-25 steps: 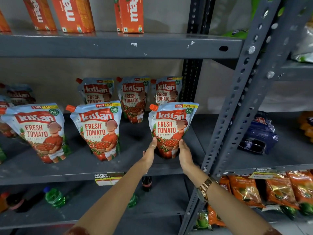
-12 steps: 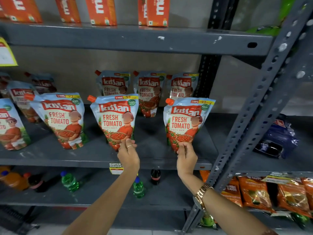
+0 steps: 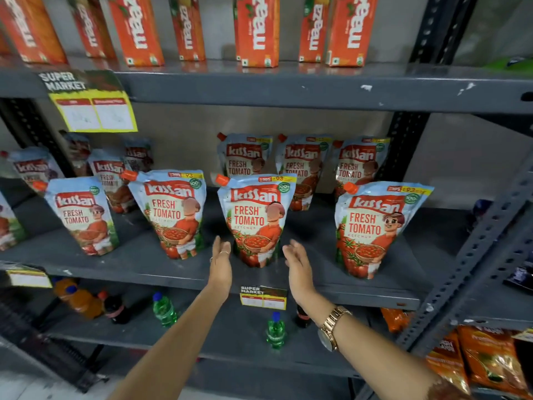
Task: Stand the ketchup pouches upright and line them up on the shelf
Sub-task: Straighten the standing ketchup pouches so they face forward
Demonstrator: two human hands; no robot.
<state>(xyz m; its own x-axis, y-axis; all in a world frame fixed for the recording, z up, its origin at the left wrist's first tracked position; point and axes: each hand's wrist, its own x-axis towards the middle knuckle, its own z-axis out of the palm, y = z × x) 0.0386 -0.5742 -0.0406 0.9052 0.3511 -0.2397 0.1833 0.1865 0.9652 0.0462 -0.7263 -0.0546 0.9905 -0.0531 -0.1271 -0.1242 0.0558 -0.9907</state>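
Several light-blue Kissan ketchup pouches with orange spouts stand upright on the grey middle shelf (image 3: pixel 144 267). In the front row, a middle pouch (image 3: pixel 255 217) stands between my hands. My left hand (image 3: pixel 220 262) is open just left of its base, and my right hand (image 3: pixel 297 262) is open just right of it; neither touches it. Another front pouch (image 3: pixel 173 212) stands to the left, one (image 3: pixel 82 213) further left, and one (image 3: pixel 375 226) to the right. A back row of pouches (image 3: pixel 302 166) stands behind.
Orange juice cartons (image 3: pixel 256 30) line the top shelf. A yellow price tag (image 3: pixel 95 111) hangs from its edge, and a smaller tag (image 3: pixel 264 297) from the middle shelf. Bottles (image 3: pixel 275 330) stand on the lower shelf. A perforated grey upright (image 3: pixel 476 264) rises at right, with orange snack packs (image 3: pixel 484 362) beyond.
My hands have left the right-hand front pouch and moved left to either side of the middle front pouch, fingers now spread. The camera has shifted left and slightly up.
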